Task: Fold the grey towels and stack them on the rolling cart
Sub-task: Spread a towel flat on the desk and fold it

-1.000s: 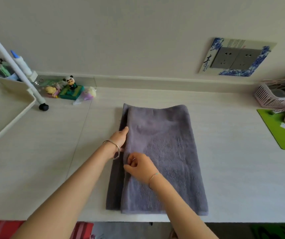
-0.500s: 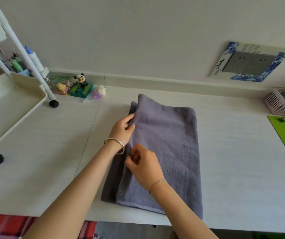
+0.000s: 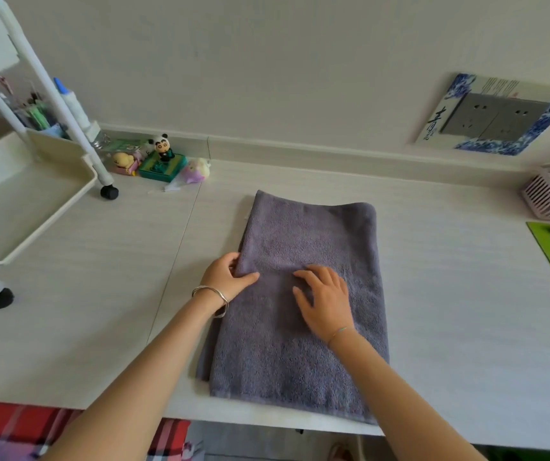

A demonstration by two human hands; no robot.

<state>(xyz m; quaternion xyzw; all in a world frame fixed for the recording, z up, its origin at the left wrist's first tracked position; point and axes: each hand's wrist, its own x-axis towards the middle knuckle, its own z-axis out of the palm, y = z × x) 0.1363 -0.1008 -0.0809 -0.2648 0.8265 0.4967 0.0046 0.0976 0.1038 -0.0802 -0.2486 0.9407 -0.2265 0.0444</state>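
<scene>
A person works on a grey towel (image 3: 313, 234) on a pale surface (image 3: 450, 294), partway through the folding. The towel lies as a long doubled strip at the near middle of the surface, its near end at the surface's edge. The left hand (image 3: 228, 277) pinches the strip's left edge, thumb on top. The right hand (image 3: 325, 301) presses flat on the cloth, fingers spread. The lengthwise fold looks done; next, probably, one end goes over the other, edges squared, before the move to the rolling cart (image 3: 44, 224), well apart on the left.
</scene>
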